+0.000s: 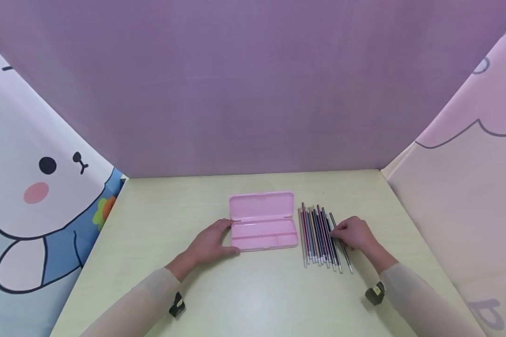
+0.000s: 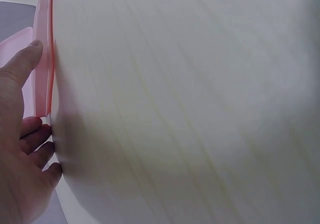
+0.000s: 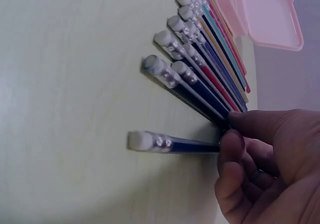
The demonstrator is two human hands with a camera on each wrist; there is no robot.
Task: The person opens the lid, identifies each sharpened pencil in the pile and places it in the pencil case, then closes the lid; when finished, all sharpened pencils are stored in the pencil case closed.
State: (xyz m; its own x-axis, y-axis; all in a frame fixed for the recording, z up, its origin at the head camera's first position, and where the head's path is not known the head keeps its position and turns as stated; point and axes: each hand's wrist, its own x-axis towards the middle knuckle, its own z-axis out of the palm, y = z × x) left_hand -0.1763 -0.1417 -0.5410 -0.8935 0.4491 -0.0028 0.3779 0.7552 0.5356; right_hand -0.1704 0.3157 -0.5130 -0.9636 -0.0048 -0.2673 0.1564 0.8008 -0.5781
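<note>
Pale table (image 1: pixel 164 206). Pink pencil case (image 1: pixel 261 206) lying open midway between table's left and right edges, long axis parallel to far edge, lid toward that edge. Row of pencils (image 1: pixel 322 234) just right of case, long axes running near to far, eraser ends toward near edge. Left hand (image 1: pixel 211 243) spread at case's left end, thumb touching near-left corner, not clenched. Right hand (image 1: pixel 354 232) curled at pencils; actual pinch: cannot tell. Slanted single pencil (image 1: pixel 346 257) right of row, eraser toward near edge.
</note>
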